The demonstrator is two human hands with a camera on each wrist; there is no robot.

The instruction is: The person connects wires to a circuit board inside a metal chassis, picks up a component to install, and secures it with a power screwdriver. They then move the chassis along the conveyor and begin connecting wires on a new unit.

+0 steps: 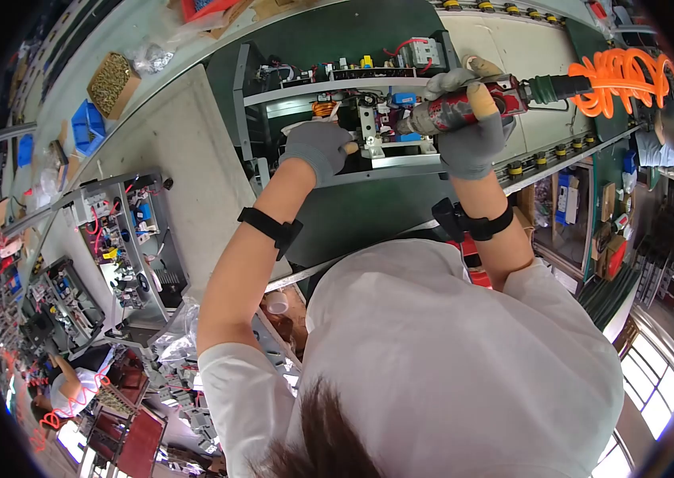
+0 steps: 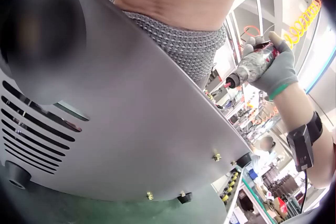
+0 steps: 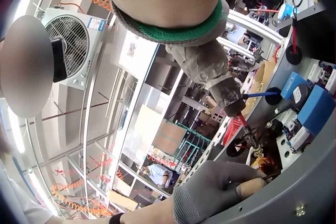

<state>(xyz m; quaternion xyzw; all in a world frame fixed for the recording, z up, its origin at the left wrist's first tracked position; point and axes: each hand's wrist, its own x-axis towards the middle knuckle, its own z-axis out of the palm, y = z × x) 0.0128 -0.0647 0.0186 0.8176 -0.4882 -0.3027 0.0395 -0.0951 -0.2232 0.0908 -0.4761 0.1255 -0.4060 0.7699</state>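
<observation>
Right hand gripping power driver, bit directed into open metal chassis, left hand near copper-coloured coil, left grip indeterminable.

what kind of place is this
Probably an assembly workshop for electrical equipment: there's an open metal case full of wired parts, a similar unit off to the left, and a power tool on a coiled orange hose.
</observation>
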